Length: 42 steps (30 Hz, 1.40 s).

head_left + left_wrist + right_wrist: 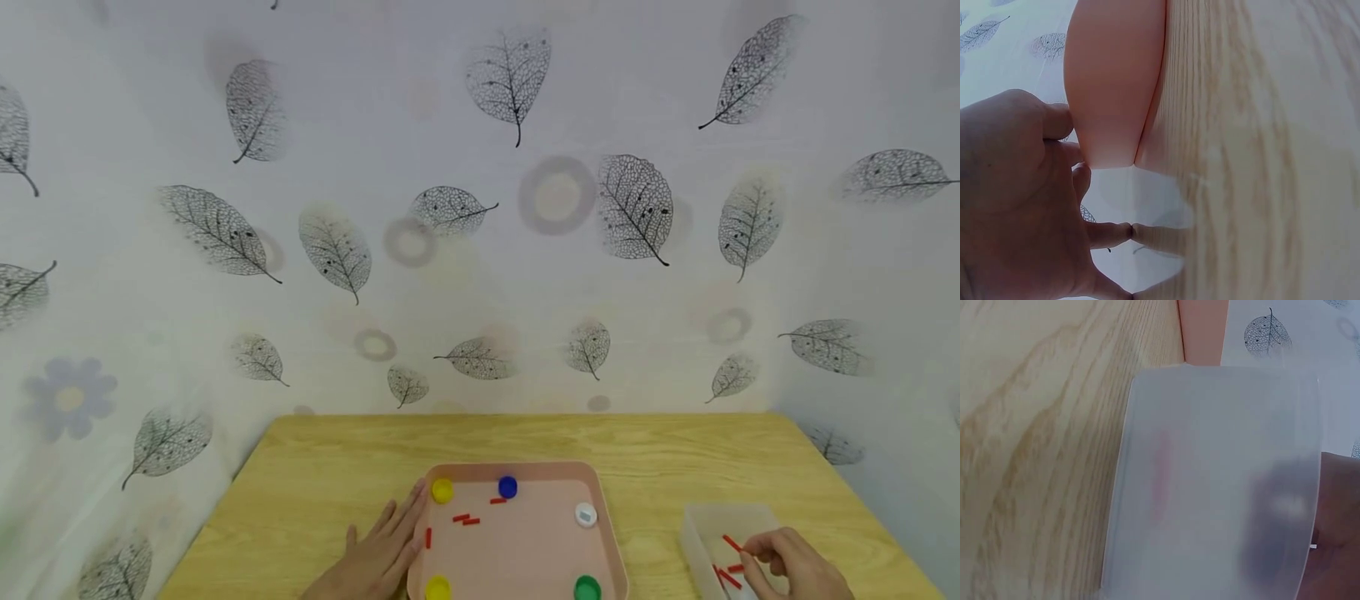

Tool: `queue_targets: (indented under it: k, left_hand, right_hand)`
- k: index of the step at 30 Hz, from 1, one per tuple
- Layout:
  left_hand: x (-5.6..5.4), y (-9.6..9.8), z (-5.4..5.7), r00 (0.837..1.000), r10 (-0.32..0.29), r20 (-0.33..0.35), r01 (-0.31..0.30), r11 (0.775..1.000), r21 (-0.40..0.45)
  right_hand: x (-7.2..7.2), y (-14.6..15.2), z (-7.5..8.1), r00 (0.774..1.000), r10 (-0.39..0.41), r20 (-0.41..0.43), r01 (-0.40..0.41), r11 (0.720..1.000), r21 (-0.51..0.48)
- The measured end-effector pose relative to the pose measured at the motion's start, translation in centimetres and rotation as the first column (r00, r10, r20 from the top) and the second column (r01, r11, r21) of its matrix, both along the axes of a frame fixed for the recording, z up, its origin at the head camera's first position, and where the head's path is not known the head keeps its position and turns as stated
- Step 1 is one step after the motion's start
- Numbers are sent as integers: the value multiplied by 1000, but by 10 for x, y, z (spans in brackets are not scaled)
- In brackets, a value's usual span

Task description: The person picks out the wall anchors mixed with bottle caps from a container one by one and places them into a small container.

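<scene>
My left hand (377, 557) rests with extended fingers against the left rim of a pink tray (517, 562). In the left wrist view some fingers touch the tray's outer wall (1113, 87), while others reach down to the tabletop. My right hand (798, 565) is over a translucent plastic box (701, 542) at the right, pinching a red stick (732, 543) between thumb and fingertips. More red sticks (729, 578) lie inside the box. The right wrist view shows the box wall (1210, 456) close up, with part of the hand hidden behind it.
On the tray are yellow caps (442, 491), a blue cap (507, 487), a white cap (586, 515) and a green cap (587, 588). Several red sticks (461, 518) lie at its left and top. A leaf-patterned wall (480, 283) stands behind the wooden table (337, 458).
</scene>
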State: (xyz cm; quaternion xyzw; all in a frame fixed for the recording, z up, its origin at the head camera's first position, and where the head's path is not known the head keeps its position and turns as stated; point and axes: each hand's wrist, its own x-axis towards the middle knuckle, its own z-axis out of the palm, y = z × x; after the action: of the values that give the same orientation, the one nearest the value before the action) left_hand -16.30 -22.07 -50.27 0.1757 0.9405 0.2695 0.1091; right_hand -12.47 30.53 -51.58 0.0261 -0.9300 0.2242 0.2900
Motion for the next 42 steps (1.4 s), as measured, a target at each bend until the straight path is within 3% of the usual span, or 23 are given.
queue_targets:
  k: [8, 15, 25, 31, 37, 42]
  left_hand:
    - [1, 2, 0, 1000, -7, 3, 7, 1000, -26]
    - [1, 2, 0, 1000, -14, 9, 14, 1000, -25]
    - [1, 2, 1, 1000, -6, 14, 7, 1000, -26]
    - [0, 3, 1, 1000, 3, 15, -2, 999, -32]
    - [1, 3, 1, 1000, 5, -8, -5, 999, -38]
    - [2, 3, 2, 1000, 6, 3, -6, 999, -35]
  right_hand:
    - [1, -1, 1, 998, -44, 46, 44, 999, 5]
    - [1, -4, 7, 1000, -23, 20, 24, 1000, -16]
    - [-6, -23, 22, 991, 94, -100, -96, 995, -16]
    - [-9, -45, 32, 982, 165, -89, -171, 983, -65]
    - [-16, -64, 36, 952, 281, -123, -290, 955, -64]
    - [-20, -80, 43, 943, 312, -114, -319, 946, -52]
